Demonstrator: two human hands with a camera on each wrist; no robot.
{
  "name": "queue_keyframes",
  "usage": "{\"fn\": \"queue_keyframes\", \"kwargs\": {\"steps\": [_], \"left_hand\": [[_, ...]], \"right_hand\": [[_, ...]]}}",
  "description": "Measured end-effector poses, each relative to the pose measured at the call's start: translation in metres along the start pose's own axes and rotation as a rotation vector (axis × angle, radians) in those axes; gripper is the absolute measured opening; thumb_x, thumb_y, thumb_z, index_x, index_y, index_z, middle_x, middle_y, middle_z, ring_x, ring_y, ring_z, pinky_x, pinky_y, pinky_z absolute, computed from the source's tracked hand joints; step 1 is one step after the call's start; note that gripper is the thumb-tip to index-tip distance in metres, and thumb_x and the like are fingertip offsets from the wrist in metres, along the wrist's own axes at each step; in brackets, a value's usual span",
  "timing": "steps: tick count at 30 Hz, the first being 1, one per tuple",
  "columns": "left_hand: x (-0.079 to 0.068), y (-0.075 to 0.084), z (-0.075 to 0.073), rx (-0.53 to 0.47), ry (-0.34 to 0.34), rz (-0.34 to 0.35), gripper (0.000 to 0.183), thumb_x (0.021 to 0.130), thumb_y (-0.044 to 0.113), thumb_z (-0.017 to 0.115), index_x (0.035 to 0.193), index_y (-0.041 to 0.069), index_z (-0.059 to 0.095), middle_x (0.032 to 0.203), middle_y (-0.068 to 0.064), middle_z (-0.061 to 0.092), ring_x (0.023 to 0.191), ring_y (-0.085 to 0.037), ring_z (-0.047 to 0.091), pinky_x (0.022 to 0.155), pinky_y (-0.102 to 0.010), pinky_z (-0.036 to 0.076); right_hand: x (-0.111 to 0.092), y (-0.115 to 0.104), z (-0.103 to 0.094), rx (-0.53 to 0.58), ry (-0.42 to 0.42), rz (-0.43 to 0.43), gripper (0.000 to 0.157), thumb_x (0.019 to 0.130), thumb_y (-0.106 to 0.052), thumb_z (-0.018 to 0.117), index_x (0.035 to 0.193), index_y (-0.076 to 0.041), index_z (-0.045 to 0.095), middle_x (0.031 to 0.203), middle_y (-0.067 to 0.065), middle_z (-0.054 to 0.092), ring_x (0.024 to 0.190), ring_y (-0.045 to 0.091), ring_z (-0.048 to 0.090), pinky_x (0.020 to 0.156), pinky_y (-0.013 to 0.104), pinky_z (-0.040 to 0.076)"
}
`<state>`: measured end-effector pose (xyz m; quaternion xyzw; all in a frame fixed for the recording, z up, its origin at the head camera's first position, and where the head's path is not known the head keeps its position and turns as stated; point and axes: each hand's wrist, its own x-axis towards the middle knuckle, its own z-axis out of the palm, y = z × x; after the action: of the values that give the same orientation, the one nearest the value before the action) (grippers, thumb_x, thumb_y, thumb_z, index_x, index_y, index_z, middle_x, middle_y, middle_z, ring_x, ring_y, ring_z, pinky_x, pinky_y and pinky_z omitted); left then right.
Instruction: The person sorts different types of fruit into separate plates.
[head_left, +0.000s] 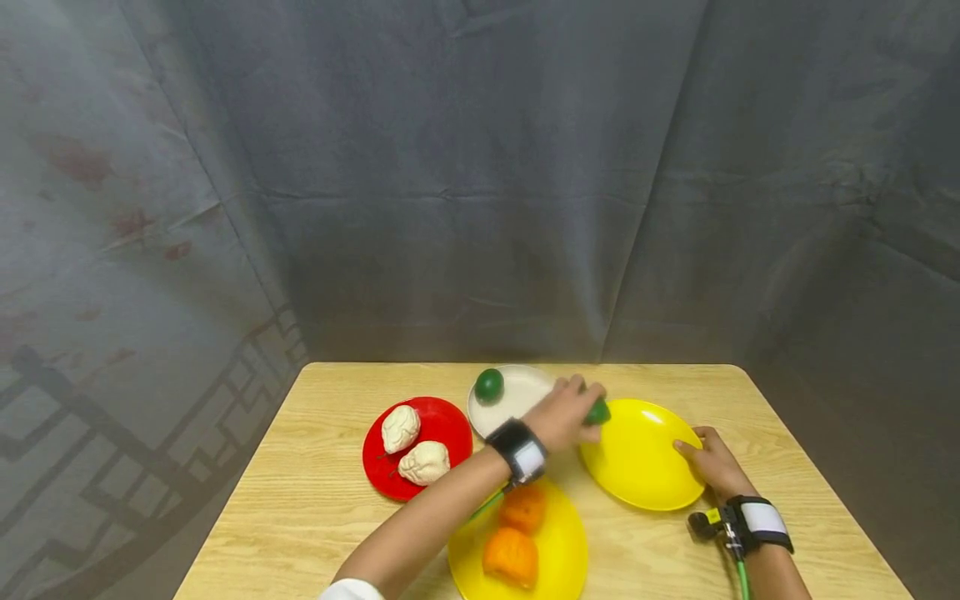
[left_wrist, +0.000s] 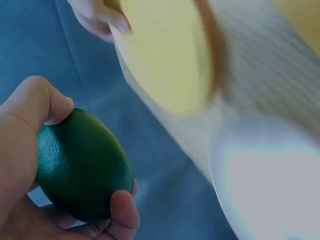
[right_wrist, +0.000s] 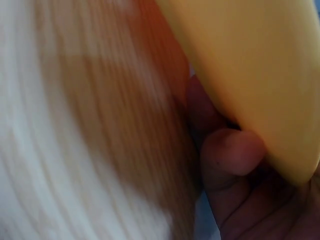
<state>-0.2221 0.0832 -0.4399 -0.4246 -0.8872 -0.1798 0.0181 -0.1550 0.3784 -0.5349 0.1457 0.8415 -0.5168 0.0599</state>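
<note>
My left hand (head_left: 566,412) holds a green lime (left_wrist: 85,165) between thumb and curled fingers, between the white plate and a yellow plate. In the left wrist view the thumb lies on top of the lime and the fingertips come round its underside. My right hand (head_left: 716,462) grips the right rim of that empty yellow plate (head_left: 641,467), thumb on the upper face and fingers under it. The right wrist view shows those fingers (right_wrist: 232,152) against the plate's underside, above the wood. Another green lime (head_left: 489,386) lies on the white plate (head_left: 525,385).
On the left, a red plate (head_left: 450,417) holds two wrinkled cream-coloured objects (head_left: 424,462) with thin dark stems. A second yellow plate (head_left: 566,542) with two orange lumpy objects (head_left: 512,557) lies at the front, partly under my left forearm. Grey curtains hang behind the wooden table (head_left: 300,467).
</note>
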Motion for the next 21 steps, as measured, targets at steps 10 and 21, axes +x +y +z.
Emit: {"fn": "queue_keyframes", "kwargs": {"steps": [10, 21], "left_hand": [[0.039, 0.044, 0.057, 0.019, -0.195, -0.047, 0.048, 0.081, 0.042, 0.074, 0.122, 0.033, 0.05, 0.106, 0.008, 0.045, 0.091, -0.008, 0.043, 0.065, -0.016, 0.042], [0.034, 0.061, 0.067, 0.04, -0.25, -0.028, 0.044, 0.084, 0.038, 0.072, 0.121, 0.032, 0.05, 0.103, 0.008, 0.047, 0.088, -0.009, 0.045, 0.06, -0.018, 0.042]], "right_hand": [[-0.004, 0.003, 0.0, 0.058, -0.003, 0.057, 0.068, 0.102, -0.031, 0.047, 0.145, 0.008, 0.011, 0.13, 0.032, 0.034, 0.089, 0.024, 0.059, 0.07, 0.033, 0.055], [-0.006, 0.003, 0.001, 0.063, 0.003, 0.036, 0.065, 0.103, -0.03, 0.045, 0.144, 0.008, 0.013, 0.131, 0.032, 0.036, 0.09, 0.022, 0.06, 0.072, 0.033, 0.055]]}}
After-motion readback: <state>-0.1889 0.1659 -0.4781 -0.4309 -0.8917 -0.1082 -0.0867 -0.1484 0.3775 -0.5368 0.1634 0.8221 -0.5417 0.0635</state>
